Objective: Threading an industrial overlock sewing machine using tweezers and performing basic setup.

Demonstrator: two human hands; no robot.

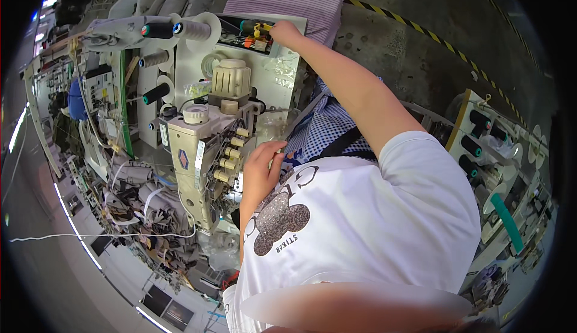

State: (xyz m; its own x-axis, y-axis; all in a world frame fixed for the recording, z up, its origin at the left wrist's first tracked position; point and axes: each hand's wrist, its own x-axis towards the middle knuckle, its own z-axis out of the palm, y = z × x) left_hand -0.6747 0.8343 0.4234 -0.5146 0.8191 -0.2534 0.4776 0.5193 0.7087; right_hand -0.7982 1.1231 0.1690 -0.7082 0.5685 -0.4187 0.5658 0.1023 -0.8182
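Observation:
My right hand point(286, 35) reaches far forward to an open box of tools point(231, 42) at the back of the sewing table. Its fingers are closed at a small yellow thing point(262, 29), whose kind I cannot make out. Spools and orange-handled items lie beside it. My left hand point(262, 168) is near my chest, just right of the sewing machine head point(195, 147). Its fingers are bent, and something thin shows between thumb and fingers, too small to name. Several cream tension knobs point(228, 163) line the machine's side nearest that hand.
Large thread cones point(195, 31) stand at the left of the table. Blue checked cloth point(327, 126) hangs beside my lap. Behind the box lies a striped purple cover point(282, 0). Heaped fabric pieces point(159, 213) fill the left side; another thread stand point(475, 144) is at the right.

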